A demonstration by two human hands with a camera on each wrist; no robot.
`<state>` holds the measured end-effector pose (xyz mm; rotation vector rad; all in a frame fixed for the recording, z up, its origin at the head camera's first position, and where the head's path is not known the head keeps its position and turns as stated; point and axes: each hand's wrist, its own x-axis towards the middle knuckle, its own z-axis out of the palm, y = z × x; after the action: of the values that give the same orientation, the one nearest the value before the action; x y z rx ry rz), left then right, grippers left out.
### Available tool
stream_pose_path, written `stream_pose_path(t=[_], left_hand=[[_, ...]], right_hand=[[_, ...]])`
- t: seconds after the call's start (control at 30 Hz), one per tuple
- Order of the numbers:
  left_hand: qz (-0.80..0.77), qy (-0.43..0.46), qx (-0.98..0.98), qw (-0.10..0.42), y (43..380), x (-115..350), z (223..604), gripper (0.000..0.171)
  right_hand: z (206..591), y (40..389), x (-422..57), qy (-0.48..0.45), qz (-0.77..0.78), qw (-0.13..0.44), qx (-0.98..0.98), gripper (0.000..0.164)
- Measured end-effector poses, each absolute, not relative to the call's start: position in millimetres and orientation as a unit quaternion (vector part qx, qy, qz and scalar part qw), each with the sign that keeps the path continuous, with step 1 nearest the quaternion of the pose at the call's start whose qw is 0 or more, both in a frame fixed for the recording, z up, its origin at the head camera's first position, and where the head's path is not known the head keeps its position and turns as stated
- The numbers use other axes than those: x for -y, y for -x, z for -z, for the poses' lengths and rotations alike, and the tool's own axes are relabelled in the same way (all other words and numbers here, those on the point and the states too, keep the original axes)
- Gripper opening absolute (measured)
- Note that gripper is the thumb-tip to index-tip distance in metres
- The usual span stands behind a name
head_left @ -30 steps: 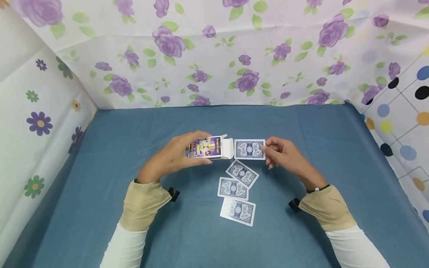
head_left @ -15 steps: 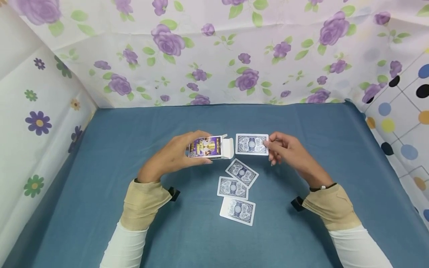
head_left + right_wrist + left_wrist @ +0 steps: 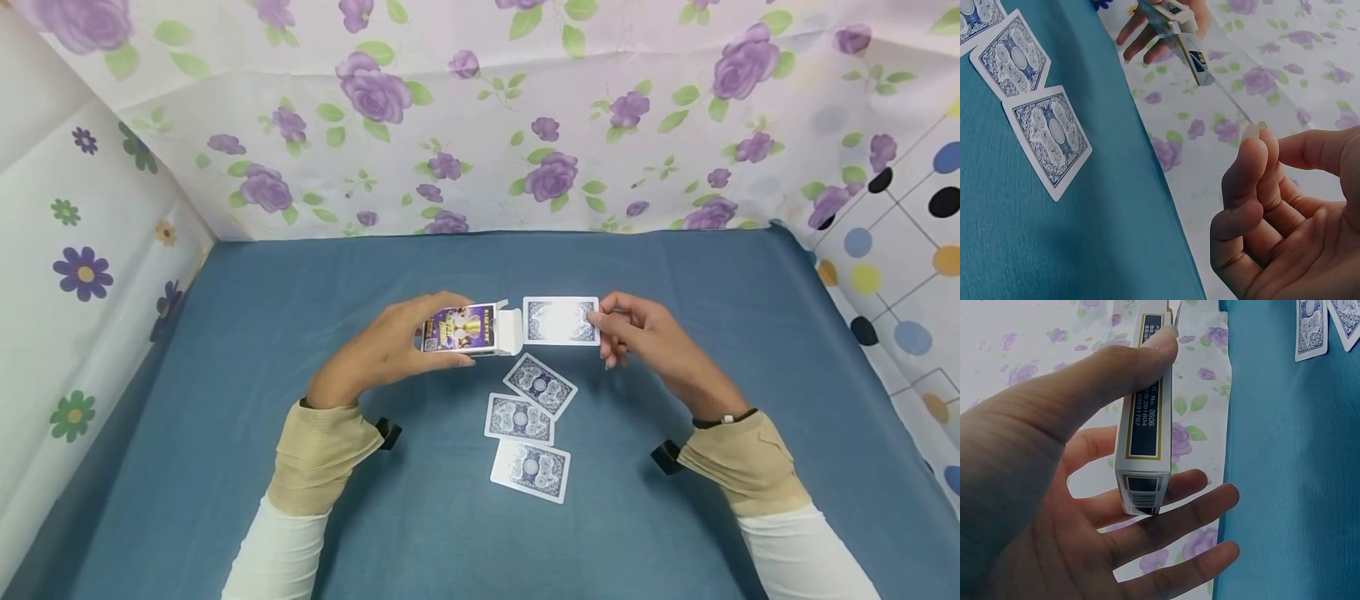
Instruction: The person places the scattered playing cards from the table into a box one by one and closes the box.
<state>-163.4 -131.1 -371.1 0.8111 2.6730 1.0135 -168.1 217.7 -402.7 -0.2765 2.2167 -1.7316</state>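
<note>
My left hand (image 3: 390, 350) grips a purple and white card box (image 3: 459, 330) between thumb and fingers. The box's white flap (image 3: 511, 332) hangs out on its right end. In the left wrist view the narrow printed side of the box (image 3: 1146, 419) faces the camera, with the thumb across it. My right hand (image 3: 637, 333) pinches the right edge of a blue-backed playing card (image 3: 551, 321), whose middle shines with glare. That card's left edge is right by the flap. Seen from the right wrist, the card appears nearly edge-on, leading from the pinching fingertips (image 3: 1252, 132) toward the box.
Three blue-backed playing cards lie on the blue cloth (image 3: 420, 517) nearer the body: an upper card (image 3: 540, 385), a middle card (image 3: 519, 418) and a lower card (image 3: 530, 471), slightly overlapping. Flowered sheets (image 3: 465, 117) wall the back and left; a dotted sheet (image 3: 900, 292) stands on the right.
The right hand has lifted the pinched card up and slightly away from the box, then brought it a little back left toward the flap. The left hand and box stay in place.
</note>
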Motion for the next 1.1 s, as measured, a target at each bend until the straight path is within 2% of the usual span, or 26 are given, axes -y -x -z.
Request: stream_pose_path(t=[0.57,0.83,1.1], left_hand=[[-0.331,-0.273,-0.899,0.088,165,130,373,0.066],[-0.325,-0.273,-0.902,0.083,164,129,372,0.066],[-0.321,-0.277,-0.902,0.082,162,126,371,0.067]], right_hand=[[397,165,-216,0.114,0.630,0.172,-0.748,0.039],[394,164,-217,0.108,0.638,0.158,-0.746,0.040],[397,161,-208,0.111,0.629,0.191,-0.745,0.039]])
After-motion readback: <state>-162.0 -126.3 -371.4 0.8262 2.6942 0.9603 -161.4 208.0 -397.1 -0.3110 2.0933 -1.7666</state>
